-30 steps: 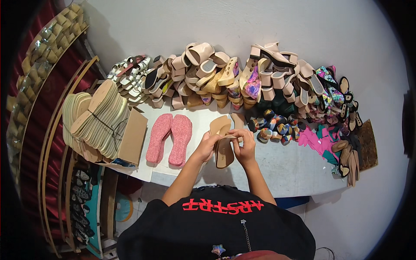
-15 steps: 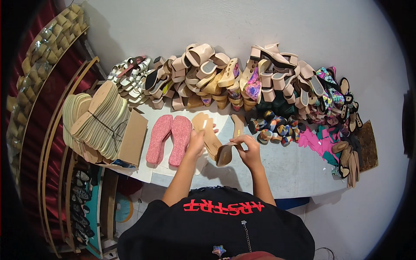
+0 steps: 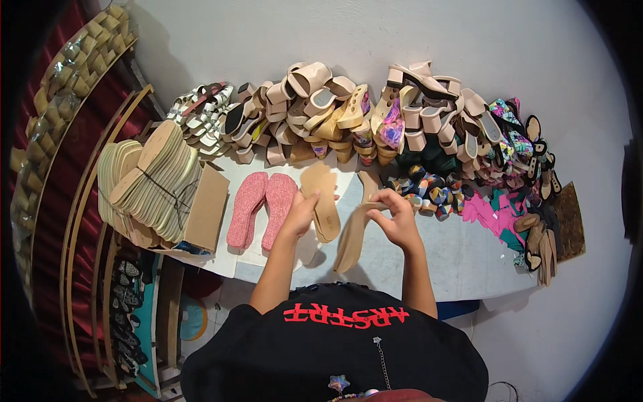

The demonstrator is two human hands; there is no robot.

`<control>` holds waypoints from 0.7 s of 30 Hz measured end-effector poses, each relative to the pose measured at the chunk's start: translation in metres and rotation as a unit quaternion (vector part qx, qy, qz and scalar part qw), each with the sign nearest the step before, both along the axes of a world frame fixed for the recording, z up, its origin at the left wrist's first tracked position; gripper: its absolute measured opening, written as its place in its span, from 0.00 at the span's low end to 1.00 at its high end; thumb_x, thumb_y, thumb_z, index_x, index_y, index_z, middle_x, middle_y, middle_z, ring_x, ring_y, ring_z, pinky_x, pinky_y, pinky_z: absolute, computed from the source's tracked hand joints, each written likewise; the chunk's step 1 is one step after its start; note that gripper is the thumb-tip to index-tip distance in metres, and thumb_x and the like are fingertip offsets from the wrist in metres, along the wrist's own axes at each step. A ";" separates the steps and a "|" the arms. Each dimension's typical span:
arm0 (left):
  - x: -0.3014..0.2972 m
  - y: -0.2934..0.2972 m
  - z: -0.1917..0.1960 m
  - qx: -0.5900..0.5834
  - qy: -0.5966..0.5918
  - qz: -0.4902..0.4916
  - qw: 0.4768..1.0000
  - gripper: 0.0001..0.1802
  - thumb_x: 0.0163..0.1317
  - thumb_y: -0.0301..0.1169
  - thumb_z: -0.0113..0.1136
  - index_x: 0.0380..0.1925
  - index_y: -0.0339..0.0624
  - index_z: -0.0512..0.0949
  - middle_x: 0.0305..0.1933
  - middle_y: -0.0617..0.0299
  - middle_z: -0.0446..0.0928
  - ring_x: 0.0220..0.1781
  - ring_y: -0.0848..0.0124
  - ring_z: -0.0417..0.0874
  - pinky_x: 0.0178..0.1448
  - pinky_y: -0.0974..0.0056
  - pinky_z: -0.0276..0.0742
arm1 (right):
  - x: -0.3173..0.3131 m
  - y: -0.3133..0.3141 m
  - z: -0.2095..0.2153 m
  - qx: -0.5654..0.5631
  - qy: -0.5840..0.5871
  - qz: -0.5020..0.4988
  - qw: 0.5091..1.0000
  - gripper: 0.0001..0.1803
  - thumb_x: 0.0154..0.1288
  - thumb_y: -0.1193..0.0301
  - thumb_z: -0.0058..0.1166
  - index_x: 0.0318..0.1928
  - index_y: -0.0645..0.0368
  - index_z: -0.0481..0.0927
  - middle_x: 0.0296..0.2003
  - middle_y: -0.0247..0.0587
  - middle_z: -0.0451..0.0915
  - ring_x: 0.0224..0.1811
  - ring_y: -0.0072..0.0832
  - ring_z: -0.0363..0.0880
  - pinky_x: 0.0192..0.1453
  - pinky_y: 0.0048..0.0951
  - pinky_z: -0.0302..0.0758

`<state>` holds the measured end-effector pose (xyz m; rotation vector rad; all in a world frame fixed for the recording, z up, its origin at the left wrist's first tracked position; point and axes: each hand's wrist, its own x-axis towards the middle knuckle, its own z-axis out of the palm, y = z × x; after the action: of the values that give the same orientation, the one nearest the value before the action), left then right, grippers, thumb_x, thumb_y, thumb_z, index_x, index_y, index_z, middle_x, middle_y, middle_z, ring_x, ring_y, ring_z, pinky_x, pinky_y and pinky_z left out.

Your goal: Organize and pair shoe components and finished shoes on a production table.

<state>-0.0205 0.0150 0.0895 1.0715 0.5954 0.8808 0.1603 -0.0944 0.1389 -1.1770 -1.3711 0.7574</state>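
My left hand point(image 3: 301, 214) is closed on a tan insole point(image 3: 326, 208), with its thumb across the front part. Its upper end seems doubled, so a second layer may lie with it. My right hand point(image 3: 398, 216) pinches the upper end of another brown insole point(image 3: 353, 236), which hangs edge-on and tilted, apart from the first. Just behind the right fingers, a further tan insole point(image 3: 368, 182) lies on the table. Left of my left hand lie two pink speckled soles point(image 3: 249, 211), side by side on white paper.
Bound insoles point(image 3: 155, 184) fill a cardboard box point(image 3: 206, 209) at the left. Heaped sandals point(image 3: 311, 107) line the wall along the table's back point(image 3: 445, 258). Multicoloured rolled pieces point(image 3: 435, 194) and pink fabric point(image 3: 492, 218) lie to the right. Wooden racks point(image 3: 87, 181) stand far left.
My right hand has moved slightly right and nearer, and its insole has swung edge-on, away from the left one. The left hand's insole has shifted a little and turned more upright.
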 end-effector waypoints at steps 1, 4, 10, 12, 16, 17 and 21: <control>0.003 -0.005 0.002 -0.001 0.000 0.000 1.000 0.19 0.62 0.26 0.37 0.53 0.32 0.59 0.45 0.51 0.72 0.43 0.64 0.76 0.47 0.63 0.73 | -0.005 0.003 0.008 -0.001 0.000 0.000 1.000 0.09 0.49 0.79 0.55 0.33 0.65 0.70 0.31 0.36 0.75 0.37 0.20 0.73 0.42 0.21 0.68; 0.007 -0.014 0.005 0.047 0.032 -0.049 0.997 0.17 0.62 0.32 0.45 0.48 0.33 0.65 0.43 0.60 0.73 0.40 0.75 0.75 0.43 0.69 0.72 | -0.017 0.014 0.021 0.017 -0.126 -0.009 0.992 0.09 0.49 0.80 0.53 0.33 0.68 0.71 0.27 0.40 0.77 0.33 0.23 0.76 0.39 0.22 0.70; 0.004 -0.024 0.021 0.026 0.063 -0.131 0.989 0.15 0.61 0.32 0.46 0.46 0.37 0.67 0.40 0.61 0.73 0.39 0.77 0.75 0.42 0.70 0.72 | -0.022 0.021 0.007 0.038 -0.127 -0.048 0.990 0.11 0.49 0.80 0.53 0.35 0.68 0.71 0.29 0.47 0.77 0.36 0.35 0.79 0.38 0.28 0.73; 0.005 -0.025 0.020 0.013 0.037 -0.139 0.990 0.15 0.61 0.32 0.45 0.46 0.37 0.67 0.40 0.61 0.73 0.38 0.77 0.76 0.41 0.70 0.72 | -0.023 0.020 0.006 0.042 -0.134 -0.051 0.989 0.11 0.49 0.80 0.53 0.36 0.68 0.71 0.30 0.48 0.77 0.36 0.36 0.79 0.38 0.28 0.73; 0.006 -0.026 0.029 -0.002 0.039 -0.162 0.986 0.16 0.61 0.31 0.44 0.47 0.36 0.66 0.41 0.60 0.73 0.39 0.75 0.76 0.43 0.68 0.72 | -0.024 0.019 0.007 0.067 -0.158 -0.078 0.982 0.11 0.48 0.80 0.54 0.35 0.67 0.72 0.30 0.47 0.76 0.35 0.37 0.78 0.37 0.28 0.73; 0.006 -0.026 0.031 0.001 0.048 -0.179 0.983 0.16 0.61 0.31 0.43 0.47 0.35 0.66 0.42 0.60 0.73 0.40 0.74 0.75 0.44 0.68 0.72 | -0.024 0.019 0.007 0.067 -0.158 -0.078 0.982 0.11 0.48 0.80 0.54 0.35 0.67 0.72 0.30 0.47 0.76 0.35 0.37 0.78 0.37 0.28 0.73; 0.008 -0.026 0.028 -0.031 0.004 -0.167 0.985 0.16 0.61 0.30 0.41 0.46 0.33 0.67 0.40 0.54 0.74 0.40 0.68 0.78 0.44 0.67 0.74 | -0.024 0.020 0.004 0.100 -0.203 -0.109 0.968 0.11 0.46 0.79 0.55 0.33 0.65 0.72 0.29 0.45 0.73 0.34 0.37 0.75 0.37 0.30 0.70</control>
<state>-0.0127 -0.0112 0.1177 1.0808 0.4303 0.5617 0.1364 -0.0747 0.1431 -1.3398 -1.5748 0.2191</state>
